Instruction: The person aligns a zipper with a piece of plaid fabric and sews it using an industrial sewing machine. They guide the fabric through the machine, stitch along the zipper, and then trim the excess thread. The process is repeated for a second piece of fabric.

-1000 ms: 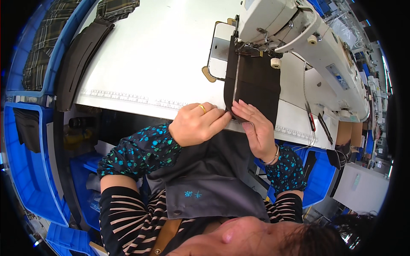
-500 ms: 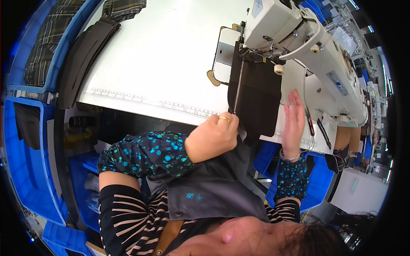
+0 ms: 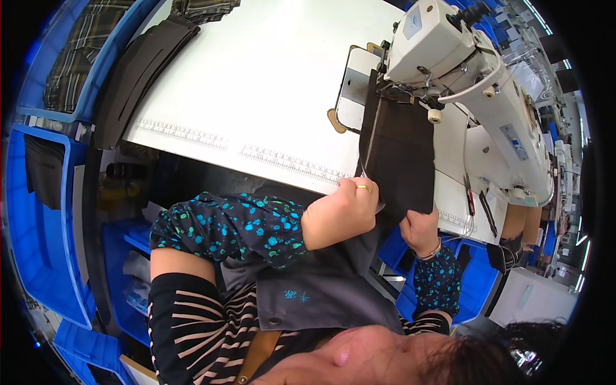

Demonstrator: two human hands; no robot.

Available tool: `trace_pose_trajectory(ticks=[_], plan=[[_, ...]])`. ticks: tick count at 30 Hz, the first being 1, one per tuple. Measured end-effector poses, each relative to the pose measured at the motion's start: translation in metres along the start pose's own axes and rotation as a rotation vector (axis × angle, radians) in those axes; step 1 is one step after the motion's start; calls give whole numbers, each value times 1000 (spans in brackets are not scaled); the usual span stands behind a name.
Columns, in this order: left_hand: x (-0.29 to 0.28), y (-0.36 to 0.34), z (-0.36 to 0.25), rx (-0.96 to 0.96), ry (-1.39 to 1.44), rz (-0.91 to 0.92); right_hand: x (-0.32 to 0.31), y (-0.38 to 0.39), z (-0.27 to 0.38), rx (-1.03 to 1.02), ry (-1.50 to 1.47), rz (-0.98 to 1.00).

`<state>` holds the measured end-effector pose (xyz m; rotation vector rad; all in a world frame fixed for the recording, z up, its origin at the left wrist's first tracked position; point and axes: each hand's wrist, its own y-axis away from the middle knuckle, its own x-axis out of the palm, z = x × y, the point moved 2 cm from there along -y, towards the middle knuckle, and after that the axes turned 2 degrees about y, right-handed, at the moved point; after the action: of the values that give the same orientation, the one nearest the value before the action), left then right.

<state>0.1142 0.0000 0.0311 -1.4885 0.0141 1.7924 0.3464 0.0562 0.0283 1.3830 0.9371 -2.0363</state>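
Note:
A dark brown fabric piece (image 3: 405, 151) lies on the white table, its far end beneath the head of the sewing machine (image 3: 436, 58). Along its left side runs a thin pale strip (image 3: 371, 138), up to the machine's foot. My left hand (image 3: 343, 212), with a ring on one finger, is closed on the near left end of the fabric and strip at the table edge. At the near right corner my right hand (image 3: 421, 230) pinches the fabric, fingers curled. The needle area is partly hidden by machine parts.
A stack of folded dark fabric (image 3: 144, 74) lies along the table's left edge, with plaid cloth (image 3: 204, 9) beyond it. Blue bins (image 3: 48, 256) stand at the left. A red-handled tool (image 3: 471, 202) and a slim black tool (image 3: 488, 210) lie right of the fabric. A ruler scale (image 3: 289, 160) marks the front edge.
My right hand, open and raised beside the fabric before, has come down and closed on its near right corner. My left hand keeps its grip. The whole view has shifted slightly.

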Motion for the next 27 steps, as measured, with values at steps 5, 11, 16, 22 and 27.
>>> trace_pose_trajectory(ticks=[5, 11, 16, 22, 27], plan=[[0, -1, 8, 4, 121, 7, -1, -1, -5, -103, 76, -48], [-5, 14, 20, -26, 304, 37, -24, 7, -10, -178, -53, -260], [-2, 24, 25, -64, 360, 75, -36, -23, 27, -102, -46, -453], [-7, 16, 43, -60, 538, 86, 19, -41, 53, -73, 53, -103], [1, 8, 74, -237, 571, 106, 21, -35, 52, -80, 19, -101]])
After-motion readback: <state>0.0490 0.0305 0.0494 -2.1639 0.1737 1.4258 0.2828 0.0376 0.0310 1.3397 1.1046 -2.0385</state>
